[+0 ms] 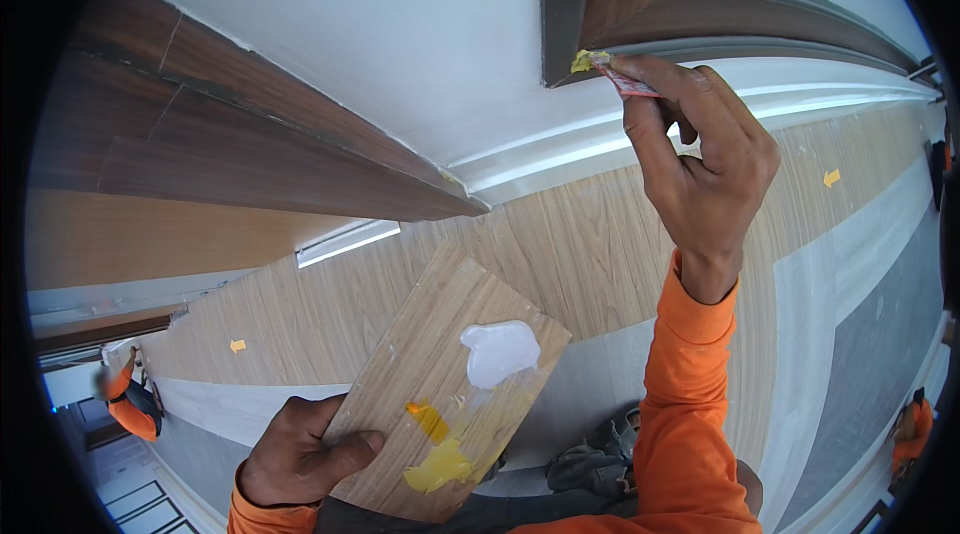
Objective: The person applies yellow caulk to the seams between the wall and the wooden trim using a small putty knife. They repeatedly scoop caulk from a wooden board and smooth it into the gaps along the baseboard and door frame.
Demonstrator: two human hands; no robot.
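We look down on a wood-look floor (560, 264) running beside a white wall (370, 24) with a white baseboard (560, 156); paler grey strips of flooring (815, 284) lie farther out on the right. Dark brown wooden trim (250, 159) juts in from the left, and a dark frame (563, 9) meets the wall at the upper right. Our left hand (305, 454) is closed on the lower left edge of a wood-grain board (395, 384), thumb on top and the other fingers hidden beneath it; we hold it tilted above the floor, low in the middle of the view. On it sit a white blob (500, 352), an orange-yellow streak (428, 421) and a yellow smear (440, 464). Our right hand (705, 144) pinches a small reddish scraper (637, 86) between thumb and fingers, its tip loaded with yellow paste (584, 61) at the frame's lower corner; the fingertips cover part of the scraper. Yellow arrow markers (831, 177) lie on the floor. Well apart, one person in orange (135, 409) is at far left, another (910, 439) at far right.
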